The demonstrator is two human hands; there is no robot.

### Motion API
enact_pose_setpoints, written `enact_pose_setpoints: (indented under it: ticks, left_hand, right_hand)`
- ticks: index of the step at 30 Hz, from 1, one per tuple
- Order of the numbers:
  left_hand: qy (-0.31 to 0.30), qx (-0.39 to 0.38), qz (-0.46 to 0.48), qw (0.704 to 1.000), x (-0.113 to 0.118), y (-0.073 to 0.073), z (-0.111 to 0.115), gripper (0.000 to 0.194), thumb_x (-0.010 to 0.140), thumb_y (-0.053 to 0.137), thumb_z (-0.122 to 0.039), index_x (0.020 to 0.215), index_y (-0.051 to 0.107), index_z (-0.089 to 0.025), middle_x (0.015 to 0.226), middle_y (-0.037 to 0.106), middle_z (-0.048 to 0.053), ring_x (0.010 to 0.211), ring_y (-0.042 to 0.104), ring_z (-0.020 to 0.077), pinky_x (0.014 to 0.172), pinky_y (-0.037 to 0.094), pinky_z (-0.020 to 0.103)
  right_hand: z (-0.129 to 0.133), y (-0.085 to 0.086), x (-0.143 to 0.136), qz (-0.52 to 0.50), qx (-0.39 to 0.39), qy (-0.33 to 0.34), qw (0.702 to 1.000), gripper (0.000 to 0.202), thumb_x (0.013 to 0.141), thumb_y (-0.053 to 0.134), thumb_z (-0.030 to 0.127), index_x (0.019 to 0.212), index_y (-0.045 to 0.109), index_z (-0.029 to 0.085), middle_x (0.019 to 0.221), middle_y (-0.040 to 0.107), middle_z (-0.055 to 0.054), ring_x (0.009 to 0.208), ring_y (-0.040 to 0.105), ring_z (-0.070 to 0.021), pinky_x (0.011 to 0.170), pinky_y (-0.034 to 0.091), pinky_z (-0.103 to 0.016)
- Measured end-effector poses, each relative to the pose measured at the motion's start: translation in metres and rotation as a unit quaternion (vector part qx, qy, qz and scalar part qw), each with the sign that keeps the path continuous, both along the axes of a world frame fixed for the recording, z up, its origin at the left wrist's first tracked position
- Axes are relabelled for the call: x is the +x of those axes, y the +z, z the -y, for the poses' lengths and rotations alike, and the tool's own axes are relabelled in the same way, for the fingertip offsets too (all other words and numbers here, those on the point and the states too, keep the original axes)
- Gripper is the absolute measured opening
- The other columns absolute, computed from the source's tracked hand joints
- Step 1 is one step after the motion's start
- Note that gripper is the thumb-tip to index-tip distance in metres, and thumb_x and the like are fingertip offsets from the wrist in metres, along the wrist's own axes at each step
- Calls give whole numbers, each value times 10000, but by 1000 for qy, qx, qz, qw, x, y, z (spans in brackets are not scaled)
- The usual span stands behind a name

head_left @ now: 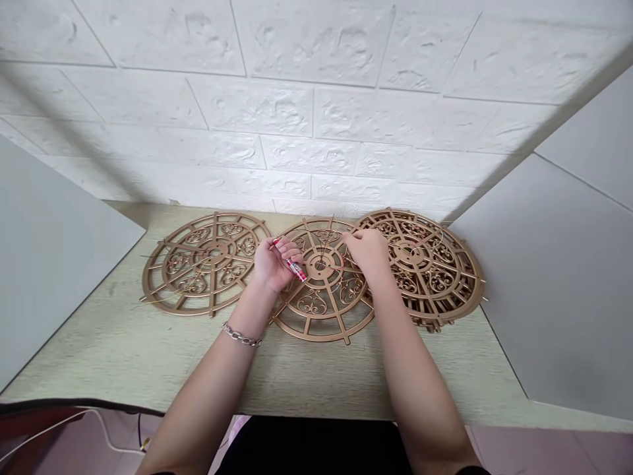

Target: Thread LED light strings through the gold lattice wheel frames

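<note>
In my closed left hand (277, 265) is a small red-and-white tube (295, 268), slanting down to the right across my fingers. This hand is over the left side of the middle gold round lattice (311, 328), which has scroll ornaments and a pierced hub. My right hand (370, 254) is pinched above the right part of that lattice; what its fingertips hold is too small to make out. Thin dark wires (324, 243) stick up near the hub, between my hands. A bracelet (241, 335) circles my left wrist.
Another gold lattice (213, 254) lies to the left with loose thin wires on it. At the right rises a stack of similar lattices (459, 290). A white brick-pattern wall (316, 138) stands behind, with grey panels (558, 284) at both sides. A white cable (106, 429) hangs lower left.
</note>
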State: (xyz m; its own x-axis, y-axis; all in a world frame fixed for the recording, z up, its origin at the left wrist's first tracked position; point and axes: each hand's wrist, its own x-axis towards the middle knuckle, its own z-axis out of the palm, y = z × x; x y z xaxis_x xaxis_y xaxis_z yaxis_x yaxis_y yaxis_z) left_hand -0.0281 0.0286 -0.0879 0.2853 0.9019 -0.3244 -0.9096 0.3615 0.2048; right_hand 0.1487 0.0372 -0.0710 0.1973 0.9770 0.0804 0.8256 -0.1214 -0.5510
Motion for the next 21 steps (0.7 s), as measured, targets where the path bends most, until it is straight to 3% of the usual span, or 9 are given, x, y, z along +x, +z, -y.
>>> enact_pose_setpoints:
  ticks: [4,6,8,11,13,15,17,21]
  left_hand:
    - [6,-10,-9,1000,2,-3,-1,208,718,357,-150,569,221,-198,428,304,-54,326,328,63,375,297,190]
    - [8,-13,-18,1000,2,-4,-1,214,722,357,-152,565,220,-200,422,295,-53,325,323,67,372,297,191]
    - [9,-14,-23,1000,3,-5,-1,214,721,356,-153,563,221,-201,419,292,-52,324,322,70,371,299,192]
    - [9,-14,-20,1000,2,-6,-2,201,714,350,-152,567,222,-201,420,301,-51,324,326,70,372,305,190]
    - [10,-10,-15,1000,-1,-6,-3,192,706,348,-148,572,222,-202,421,307,-52,325,333,69,374,308,189]
    - [16,-3,-8,1000,-4,-6,-4,185,698,347,-141,576,223,-203,421,314,-53,325,340,70,375,314,189]
    - [25,-2,0,1000,-8,-6,-6,181,694,346,-136,580,223,-204,421,318,-53,322,343,70,374,319,189]
    - [38,-10,11,999,-12,-5,-6,180,699,345,-134,586,225,-205,425,321,-56,318,347,67,372,327,189]
  right_hand:
    - [5,4,6,-70,117,-8,991,367,820,463,338,487,462,183,484,456,6,507,420,-140,540,295,-269]
    - [7,4,4,-180,152,13,972,282,800,500,332,571,548,174,540,522,7,552,481,-141,578,355,-266]
    - [8,2,-1,-332,163,49,928,184,768,552,334,707,604,169,674,610,-7,654,562,-145,652,428,-271]
    - [11,-1,-8,-529,169,102,825,166,753,580,337,809,569,181,807,646,-23,776,615,-141,765,484,-303]
    - [14,0,-10,-606,185,115,765,143,762,580,319,820,526,200,777,629,-2,763,619,-125,788,497,-313]
    - [18,1,-10,-633,202,120,738,130,767,587,304,823,509,216,699,584,32,693,600,-103,751,509,-292]
    - [23,2,-9,-610,208,132,753,122,781,590,319,827,525,226,631,528,54,590,547,-83,645,502,-247]
    - [38,-5,-9,-424,169,215,863,114,805,584,326,786,603,215,586,511,45,501,458,-81,482,394,-212]
